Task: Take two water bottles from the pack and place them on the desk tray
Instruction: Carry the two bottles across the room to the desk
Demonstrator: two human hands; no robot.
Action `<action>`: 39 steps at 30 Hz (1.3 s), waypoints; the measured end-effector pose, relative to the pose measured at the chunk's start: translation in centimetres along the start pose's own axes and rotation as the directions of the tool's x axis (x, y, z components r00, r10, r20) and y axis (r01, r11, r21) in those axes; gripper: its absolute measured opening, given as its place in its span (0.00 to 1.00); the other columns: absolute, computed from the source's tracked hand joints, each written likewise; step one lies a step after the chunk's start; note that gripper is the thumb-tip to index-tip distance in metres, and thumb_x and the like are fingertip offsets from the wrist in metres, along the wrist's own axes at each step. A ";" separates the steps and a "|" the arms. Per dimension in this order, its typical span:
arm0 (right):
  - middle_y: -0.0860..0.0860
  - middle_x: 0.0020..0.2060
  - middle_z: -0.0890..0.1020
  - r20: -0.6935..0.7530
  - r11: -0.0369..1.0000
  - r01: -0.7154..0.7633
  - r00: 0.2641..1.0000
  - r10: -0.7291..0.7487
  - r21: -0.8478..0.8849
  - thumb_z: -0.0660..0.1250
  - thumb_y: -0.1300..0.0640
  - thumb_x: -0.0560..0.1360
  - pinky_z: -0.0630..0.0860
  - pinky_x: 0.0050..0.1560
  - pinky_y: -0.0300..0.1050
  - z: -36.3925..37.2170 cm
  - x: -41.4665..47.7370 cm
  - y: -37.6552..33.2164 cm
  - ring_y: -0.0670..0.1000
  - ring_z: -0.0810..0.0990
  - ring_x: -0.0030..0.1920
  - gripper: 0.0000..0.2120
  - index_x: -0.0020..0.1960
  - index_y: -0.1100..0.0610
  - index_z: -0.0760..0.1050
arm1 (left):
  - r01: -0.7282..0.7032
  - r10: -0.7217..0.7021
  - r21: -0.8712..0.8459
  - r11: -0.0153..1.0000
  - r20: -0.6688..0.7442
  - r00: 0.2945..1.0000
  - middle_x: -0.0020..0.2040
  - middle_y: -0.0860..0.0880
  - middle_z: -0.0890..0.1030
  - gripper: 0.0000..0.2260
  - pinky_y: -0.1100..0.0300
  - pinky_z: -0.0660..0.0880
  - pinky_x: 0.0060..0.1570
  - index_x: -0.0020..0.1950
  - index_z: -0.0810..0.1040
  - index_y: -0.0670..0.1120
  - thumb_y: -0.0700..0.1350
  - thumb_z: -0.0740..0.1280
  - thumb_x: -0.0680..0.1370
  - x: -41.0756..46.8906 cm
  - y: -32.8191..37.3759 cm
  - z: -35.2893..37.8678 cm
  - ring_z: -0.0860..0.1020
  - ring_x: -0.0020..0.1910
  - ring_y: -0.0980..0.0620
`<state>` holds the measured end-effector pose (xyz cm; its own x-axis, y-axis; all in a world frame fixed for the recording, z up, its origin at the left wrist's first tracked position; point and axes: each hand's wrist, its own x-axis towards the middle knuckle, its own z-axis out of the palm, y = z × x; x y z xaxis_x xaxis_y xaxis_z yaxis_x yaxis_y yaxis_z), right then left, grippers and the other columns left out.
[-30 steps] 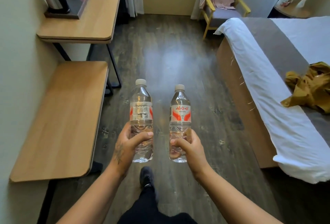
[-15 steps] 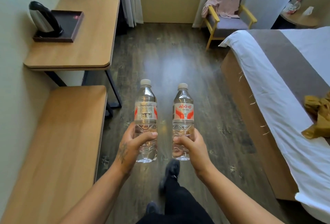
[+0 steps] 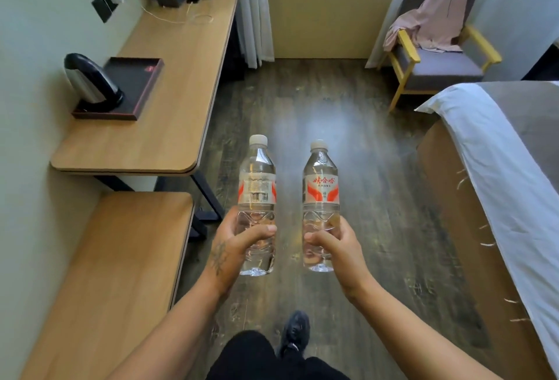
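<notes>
I hold two clear water bottles with white caps and red-and-white labels upright over the wooden floor. My left hand (image 3: 234,246) grips the lower part of the left bottle (image 3: 257,186), and my right hand (image 3: 335,248) grips the lower part of the right bottle (image 3: 320,189). The dark desk tray (image 3: 142,89) lies on the wooden desk (image 3: 169,119) at the left, ahead of my hands, with a steel kettle (image 3: 90,78) standing on its near left part. The pack is not in view.
A lower wooden bench (image 3: 115,276) runs along the left wall below the desk. A bed (image 3: 499,174) with white sheets fills the right side. An armchair (image 3: 438,62) with pink clothing stands at the far right. Plants and a charging cable sit at the desk's far end.
I have walked forward with both bottles held the same way. The desk and tray have come closer and lower in view, and the bed has slid off to the right.
</notes>
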<state>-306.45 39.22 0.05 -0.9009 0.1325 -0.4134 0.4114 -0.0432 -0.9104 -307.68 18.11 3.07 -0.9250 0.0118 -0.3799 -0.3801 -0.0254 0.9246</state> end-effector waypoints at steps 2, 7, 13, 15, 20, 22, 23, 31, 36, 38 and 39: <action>0.58 0.55 0.88 0.008 1.000 -0.005 1.000 0.005 0.007 0.75 0.44 0.57 0.85 0.57 0.56 -0.2 3.1 -1.7 0.62 0.87 0.57 0.34 0.61 0.56 0.79 | 0.013 -0.013 -0.025 1.000 -0.004 1.000 0.61 0.43 0.91 0.34 0.35 0.81 0.70 0.69 0.83 0.47 0.54 0.81 0.64 2.8 1.3 0.7 0.89 0.63 0.40; 0.60 0.55 0.88 0.019 1.000 0.009 1.000 -0.009 -0.003 0.75 0.44 0.58 0.84 0.58 0.57 -0.2 10.2 -5.4 0.62 0.87 0.58 0.33 0.60 0.55 0.79 | -0.003 0.003 -0.031 1.000 -0.007 1.000 0.62 0.46 0.91 0.33 0.42 0.83 0.65 0.70 0.84 0.50 0.55 0.81 0.65 10.0 4.4 1.8 0.90 0.61 0.45; 0.62 0.57 0.87 -0.010 1.000 -0.005 1.000 0.004 -0.030 0.76 0.45 0.59 0.82 0.64 0.65 0.6 19.5 -9.0 0.66 0.86 0.59 0.34 0.62 0.58 0.79 | -0.015 0.015 -0.024 1.000 0.011 1.000 0.61 0.46 0.91 0.31 0.43 0.82 0.64 0.68 0.85 0.50 0.55 0.81 0.66 20.7 7.6 2.5 0.89 0.61 0.43; 0.65 0.58 0.86 -0.027 0.999 -0.007 1.000 0.006 -0.039 0.76 0.44 0.59 0.79 0.66 0.70 1.0 23.0 -10.3 0.68 0.84 0.60 0.34 0.61 0.59 0.79 | -0.004 0.004 -0.036 0.999 0.018 1.000 0.59 0.46 0.91 0.30 0.46 0.82 0.61 0.67 0.85 0.50 0.55 0.80 0.65 24.8 8.6 2.6 0.90 0.59 0.46; 0.66 0.57 0.85 -0.064 0.999 -0.033 0.997 0.031 -0.042 0.75 0.45 0.59 0.79 0.63 0.68 2.5 31.7 -14.2 0.70 0.82 0.60 0.35 0.62 0.61 0.78 | 0.053 -0.050 -0.044 0.998 0.062 0.997 0.61 0.46 0.91 0.32 0.43 0.82 0.64 0.68 0.85 0.51 0.56 0.81 0.64 34.6 11.6 2.6 0.89 0.62 0.42; 0.64 0.57 0.87 -0.077 0.999 -0.030 0.997 0.027 -0.028 0.75 0.45 0.59 0.82 0.60 0.63 3.1 35.0 -16.0 0.68 0.84 0.60 0.34 0.62 0.59 0.79 | 0.064 -0.060 -0.050 0.997 0.070 0.996 0.61 0.46 0.91 0.33 0.40 0.83 0.66 0.68 0.85 0.51 0.56 0.81 0.64 38.2 13.0 2.4 0.89 0.63 0.41; 0.63 0.56 0.87 -0.086 0.999 -0.027 0.996 0.025 -0.026 0.75 0.45 0.59 0.82 0.59 0.61 3.3 36.5 -16.8 0.67 0.84 0.59 0.34 0.61 0.59 0.79 | 0.063 -0.060 -0.044 0.997 0.077 0.995 0.61 0.45 0.91 0.33 0.39 0.83 0.66 0.69 0.85 0.51 0.56 0.81 0.64 40.0 13.7 2.3 0.88 0.63 0.40; 0.62 0.56 0.87 -0.084 0.999 -0.031 0.996 0.030 -0.010 0.75 0.45 0.58 0.83 0.60 0.60 4.2 46.6 -22.0 0.64 0.86 0.58 0.36 0.62 0.60 0.78 | 0.070 -0.066 -0.045 0.997 0.095 0.993 0.61 0.44 0.91 0.32 0.38 0.84 0.65 0.68 0.84 0.52 0.55 0.82 0.64 51.1 18.5 2.9 0.90 0.60 0.41; 0.61 0.56 0.88 -0.061 0.999 -0.048 0.997 0.048 0.001 0.75 0.45 0.58 0.82 0.54 0.53 3.9 54.0 -24.3 0.65 0.85 0.59 0.34 0.61 0.57 0.79 | 0.076 -0.073 -0.047 0.996 0.060 0.996 0.59 0.43 0.91 0.33 0.35 0.82 0.68 0.67 0.84 0.51 0.55 0.81 0.62 57.6 20.8 4.2 0.88 0.62 0.37; 0.62 0.56 0.87 -0.045 0.999 -0.051 0.998 0.051 0.010 0.75 0.44 0.57 0.81 0.54 0.52 3.8 57.4 -25.5 0.65 0.84 0.60 0.35 0.61 0.58 0.79 | 0.071 -0.069 -0.043 0.997 0.053 0.996 0.60 0.44 0.91 0.33 0.33 0.81 0.70 0.67 0.84 0.51 0.55 0.81 0.63 60.5 21.9 4.8 0.87 0.64 0.37; 0.63 0.56 0.87 -0.041 0.998 -0.052 0.998 0.053 0.019 0.75 0.44 0.57 0.81 0.55 0.54 3.7 59.1 -26.2 0.66 0.84 0.60 0.36 0.61 0.59 0.79 | 0.072 -0.070 -0.045 0.996 0.040 0.997 0.61 0.44 0.91 0.33 0.33 0.80 0.71 0.68 0.84 0.51 0.55 0.81 0.63 62.0 22.5 5.1 0.87 0.64 0.37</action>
<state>-370.97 44.50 -0.62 -0.8713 0.1710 -0.4599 0.4551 -0.0688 -0.8878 -373.56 23.42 0.52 -0.8951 0.0533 -0.4426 -0.4455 -0.0698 0.8926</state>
